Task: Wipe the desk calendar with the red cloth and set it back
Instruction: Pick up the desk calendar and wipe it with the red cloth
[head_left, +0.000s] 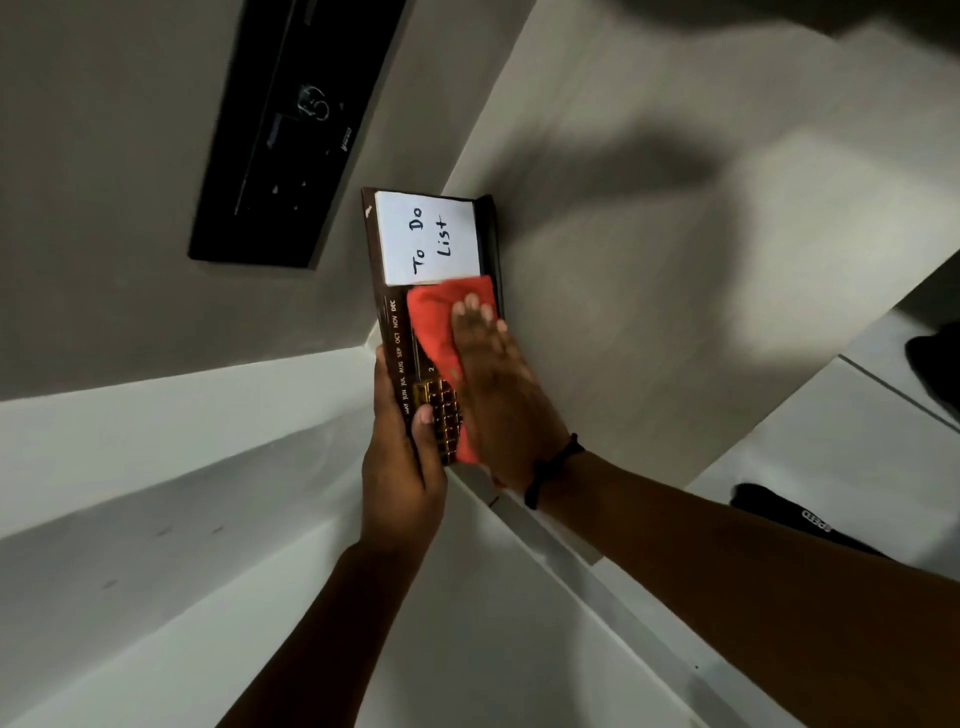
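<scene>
Both forearms come in from 6 o'clock, nearest my camera. My left hand (402, 467) is clamped on the near end of the desk calendar (400, 322), thumb across its face and fingers curled behind it. My right hand (493, 384) lies flat, fingers together, pressing the red cloth (434, 322) against the calendar's face; a black cord bracelet (550, 467) circles that wrist.

I see the calendar lifted off any surface, at the centre of the view. Its long axis runs from about 6 o'clock to 12 o'clock, leaning slightly towards 11, with the far end pointing away from me. A row of month names along its left edge reads, near to far, JUN, JUL, AUG, SEP, OCT, NOV, DEC; the one below JUN is partly hidden by my thumb. A "2" shows beside the cloth, and a block of gold squares (441, 410) sits near my left thumb. At the far end a white note pad (428, 236) carries handwritten "To Do List", its letters turned sideways.

At 10 o'clock a black panel (291, 130) hangs on the wall; its small print is unreadable. At 4 o'clock a dark item (800, 517) bears white lettering that I cannot make out.
</scene>
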